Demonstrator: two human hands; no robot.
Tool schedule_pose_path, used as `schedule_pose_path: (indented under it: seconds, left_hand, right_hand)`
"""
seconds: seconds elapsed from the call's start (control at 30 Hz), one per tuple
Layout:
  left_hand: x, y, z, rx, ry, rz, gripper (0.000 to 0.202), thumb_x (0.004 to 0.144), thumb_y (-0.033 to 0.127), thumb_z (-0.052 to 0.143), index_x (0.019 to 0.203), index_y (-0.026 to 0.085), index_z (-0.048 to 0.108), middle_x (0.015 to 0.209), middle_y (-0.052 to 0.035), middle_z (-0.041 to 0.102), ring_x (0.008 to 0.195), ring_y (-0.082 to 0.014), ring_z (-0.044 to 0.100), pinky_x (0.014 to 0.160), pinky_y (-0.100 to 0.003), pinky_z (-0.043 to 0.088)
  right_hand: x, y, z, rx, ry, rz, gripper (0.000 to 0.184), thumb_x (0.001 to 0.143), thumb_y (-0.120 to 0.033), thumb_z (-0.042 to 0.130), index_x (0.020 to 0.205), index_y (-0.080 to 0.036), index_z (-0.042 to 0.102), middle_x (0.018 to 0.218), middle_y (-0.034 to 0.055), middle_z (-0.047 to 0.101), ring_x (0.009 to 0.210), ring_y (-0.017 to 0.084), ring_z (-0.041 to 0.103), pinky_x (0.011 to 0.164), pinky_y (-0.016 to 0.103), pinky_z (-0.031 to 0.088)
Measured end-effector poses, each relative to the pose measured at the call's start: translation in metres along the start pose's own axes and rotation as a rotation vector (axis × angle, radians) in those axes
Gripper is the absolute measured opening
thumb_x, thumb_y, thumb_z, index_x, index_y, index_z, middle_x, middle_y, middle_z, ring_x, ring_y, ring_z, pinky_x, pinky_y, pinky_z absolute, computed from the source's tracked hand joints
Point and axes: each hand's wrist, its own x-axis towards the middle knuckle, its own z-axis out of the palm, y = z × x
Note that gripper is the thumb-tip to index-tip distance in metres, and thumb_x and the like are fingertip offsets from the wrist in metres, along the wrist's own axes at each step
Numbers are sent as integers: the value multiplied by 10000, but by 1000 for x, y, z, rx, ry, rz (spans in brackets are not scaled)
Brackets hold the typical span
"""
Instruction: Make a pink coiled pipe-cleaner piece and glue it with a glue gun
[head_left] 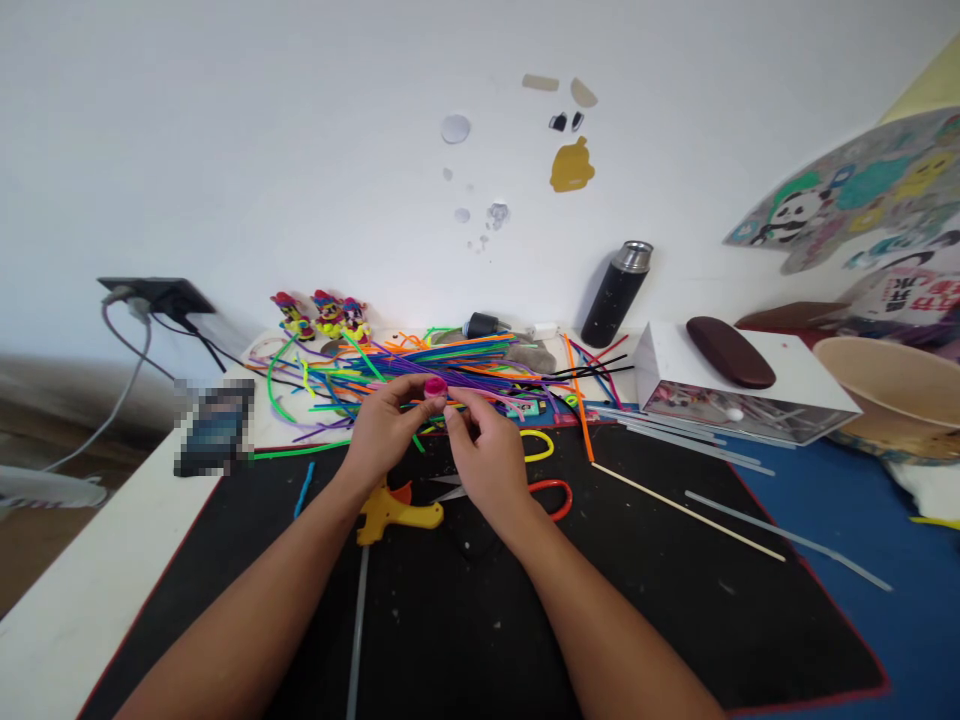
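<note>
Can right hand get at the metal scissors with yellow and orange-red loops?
Likely yes: the right hand overlaps the metal scissors in view, and both loops show beside it, apparently unblocked. It would probably have to leave the small round magenta piece first.

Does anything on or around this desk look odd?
Yes. The colourful pipe cleaners lie in a tangled heap beyond the right hand, and a twisted blue piece lies apart on the black mat. The white wall also bears scattered grey patches, perhaps peeled paint.
</note>
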Motion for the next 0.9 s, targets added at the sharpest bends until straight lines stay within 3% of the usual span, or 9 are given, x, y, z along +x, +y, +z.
schedule_pose_path:
  seconds: [0.2, 0.47, 0.9]
  left_hand:
    - [-1, -2, 1, 3, 13, 9, 372, 763, 459, 869, 1009, 191, 790, 991, -81, 824, 943, -273, 739, 895, -384, 569]
    - [-1, -5, 1, 50, 30, 28, 334, 797, 422, 831, 1031, 188, 789, 996, -76, 816, 940, -262, 731, 884, -369, 560]
    - [-4, -6, 1, 206, 66, 101, 245, 861, 370, 772, 1055, 223, 797, 1027, -60, 806, 951, -259, 733, 844, -349, 568]
  right_hand:
    - [0, 1, 1, -1, 1, 5, 324, 1025, -349, 570, 1252, -232, 770, 952, 74, 807, 815, 247, 726, 841, 377, 557]
    - [-1, 1, 2, 6, -25, 11, 348, 1027, -348, 563, 1291, -236, 761, 874, 58, 784, 748, 233, 703, 754, 350, 532]
    - [-3, 3, 5, -55, -43, -3, 369, 1025, -353, 572, 1323, -263, 770, 887, 78, 796, 789, 267, 741, 823, 393, 559]
